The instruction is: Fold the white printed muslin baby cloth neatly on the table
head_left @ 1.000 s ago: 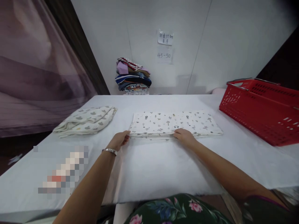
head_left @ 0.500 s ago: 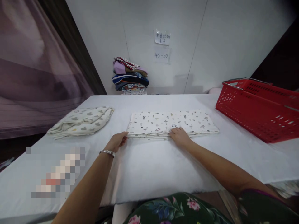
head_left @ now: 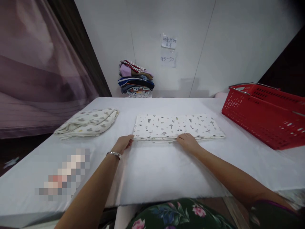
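Observation:
A folded white cloth with small dark prints [head_left: 177, 126] lies lengthwise on the white-covered table [head_left: 152, 165]. My left hand [head_left: 122, 143] pinches the cloth's near left corner, its fingers closed on the edge. My right hand [head_left: 188, 140] grips the cloth's near edge around its middle, fingers curled over the fabric. A silver bracelet sits on my left wrist.
A folded cream cloth with grey shapes [head_left: 87, 122] lies at the left of the table. A red plastic basket [head_left: 264, 113] stands at the right. A stack of folded coloured fabrics [head_left: 135, 78] sits against the back wall under two paper notes [head_left: 168, 49].
Both hands stay on the cloth's near edge. Only the view has shifted slightly; the cloth has not visibly moved.

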